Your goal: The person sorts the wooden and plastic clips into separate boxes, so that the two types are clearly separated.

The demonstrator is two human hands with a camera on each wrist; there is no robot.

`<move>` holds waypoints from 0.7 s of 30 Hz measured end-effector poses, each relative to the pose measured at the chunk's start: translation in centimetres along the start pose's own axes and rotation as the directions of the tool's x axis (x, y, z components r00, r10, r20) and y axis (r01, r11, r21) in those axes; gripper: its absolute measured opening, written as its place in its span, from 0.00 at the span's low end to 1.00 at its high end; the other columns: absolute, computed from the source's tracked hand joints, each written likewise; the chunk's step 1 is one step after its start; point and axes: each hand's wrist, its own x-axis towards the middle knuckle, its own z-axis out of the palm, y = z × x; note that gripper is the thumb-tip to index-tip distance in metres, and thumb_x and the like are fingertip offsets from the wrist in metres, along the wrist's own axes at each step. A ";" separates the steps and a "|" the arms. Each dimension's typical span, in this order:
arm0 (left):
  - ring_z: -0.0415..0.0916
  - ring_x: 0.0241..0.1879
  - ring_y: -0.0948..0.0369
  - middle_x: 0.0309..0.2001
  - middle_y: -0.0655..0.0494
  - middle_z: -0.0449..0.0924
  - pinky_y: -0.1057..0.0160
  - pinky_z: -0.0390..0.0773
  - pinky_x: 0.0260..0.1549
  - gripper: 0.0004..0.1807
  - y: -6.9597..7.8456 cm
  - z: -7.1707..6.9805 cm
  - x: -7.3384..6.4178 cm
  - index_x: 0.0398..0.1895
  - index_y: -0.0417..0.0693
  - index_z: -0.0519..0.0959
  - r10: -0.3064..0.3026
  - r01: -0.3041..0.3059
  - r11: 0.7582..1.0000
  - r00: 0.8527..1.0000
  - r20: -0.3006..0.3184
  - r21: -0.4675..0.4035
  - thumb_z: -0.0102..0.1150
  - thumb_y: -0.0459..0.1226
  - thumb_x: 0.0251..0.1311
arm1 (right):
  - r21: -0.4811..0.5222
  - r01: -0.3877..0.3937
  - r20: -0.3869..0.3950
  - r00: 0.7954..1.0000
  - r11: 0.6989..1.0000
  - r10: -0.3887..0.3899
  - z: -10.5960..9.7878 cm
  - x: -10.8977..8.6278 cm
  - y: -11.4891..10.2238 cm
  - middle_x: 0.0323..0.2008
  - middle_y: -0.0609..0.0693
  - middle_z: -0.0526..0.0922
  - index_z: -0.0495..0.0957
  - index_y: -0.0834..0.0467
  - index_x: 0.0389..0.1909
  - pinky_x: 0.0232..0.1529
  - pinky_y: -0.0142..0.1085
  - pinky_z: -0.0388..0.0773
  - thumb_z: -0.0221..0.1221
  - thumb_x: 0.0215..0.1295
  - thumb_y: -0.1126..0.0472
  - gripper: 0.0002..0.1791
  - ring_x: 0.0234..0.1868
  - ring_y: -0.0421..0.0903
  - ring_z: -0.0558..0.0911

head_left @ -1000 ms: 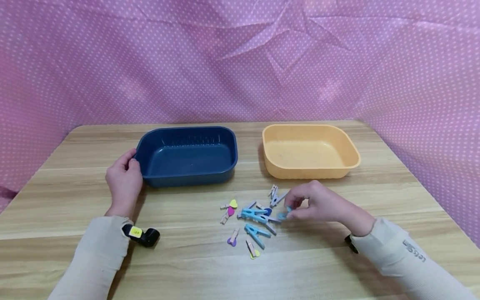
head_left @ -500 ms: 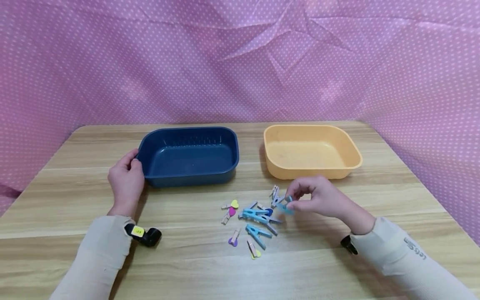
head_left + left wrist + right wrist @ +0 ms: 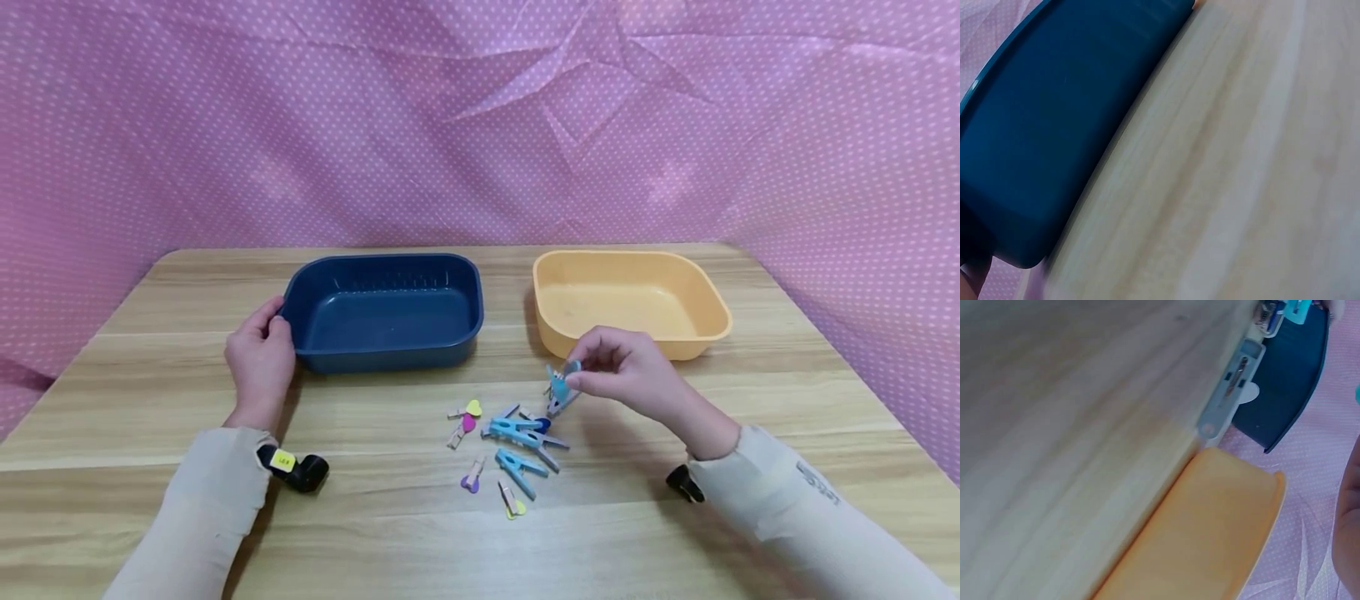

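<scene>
My left hand [image 3: 261, 362] grips the left end of a dark blue plastic basin [image 3: 390, 358], thumb at the near side of the rim. That basin's outer wall fills much of the left wrist view. Between thumb and fingers, my right hand [image 3: 633, 375] pinches a light blue clothespin [image 3: 559, 385], held up above the table in front of the yellow-orange basin [image 3: 615, 308]. Below and left of it lies a loose pile of clothespins, among them a light blue clothespin [image 3: 517, 471] and grey-blue ones. A grey clothespin [image 3: 1229, 390] shows close up in the right wrist view.
Small wooden pegs with hearts lie left of and in front of the pile, one with a pink heart [image 3: 468, 423], one with a purple heart [image 3: 470, 484]. Both basins stand toward the back of the wooden table [image 3: 375, 533]. A pink dotted cloth [image 3: 480, 125] hangs behind.
My right hand has lifted the light blue clothespin off the table, moving it up and slightly left toward the yellow-orange basin's front. My left hand keeps its grip on the blue basin.
</scene>
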 end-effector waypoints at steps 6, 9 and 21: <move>0.64 0.62 0.67 0.62 0.58 0.69 0.65 0.64 0.62 0.21 -0.1 0.1 0.0 0.61 0.51 0.72 -0.014 0.014 1.000 1.000 0.002 -0.016 0.38 0.40 0.67 | 0.036 -0.077 -0.044 0.996 0.996 0.078 0.6 1.2 -0.7 0.27 0.48 0.80 0.77 0.61 0.33 0.26 0.31 0.76 0.64 0.54 0.67 0.07 0.27 0.41 0.76; 0.64 0.62 0.67 0.62 0.58 0.69 0.65 0.63 0.62 0.21 0.0 0.2 -0.1 0.61 0.51 0.72 -0.017 0.017 1.000 1.000 -0.002 -0.020 0.38 0.40 0.67 | 0.064 -0.089 -0.051 0.994 0.994 0.092 1.0 1.9 -1.2 0.28 0.50 0.80 0.77 0.60 0.34 0.29 0.32 0.78 0.64 0.54 0.65 0.07 0.28 0.43 0.77; 0.64 0.62 0.67 0.62 0.58 0.69 0.66 0.63 0.62 0.22 0.0 0.0 0.1 0.60 0.52 0.72 -0.022 0.022 1.000 1.000 -0.002 -0.017 0.38 0.41 0.67 | 0.210 -0.100 -0.145 0.981 0.973 0.132 2.7 5.0 -2.1 0.30 0.48 0.80 0.76 0.62 0.36 0.28 0.29 0.73 0.64 0.55 0.65 0.09 0.29 0.43 0.73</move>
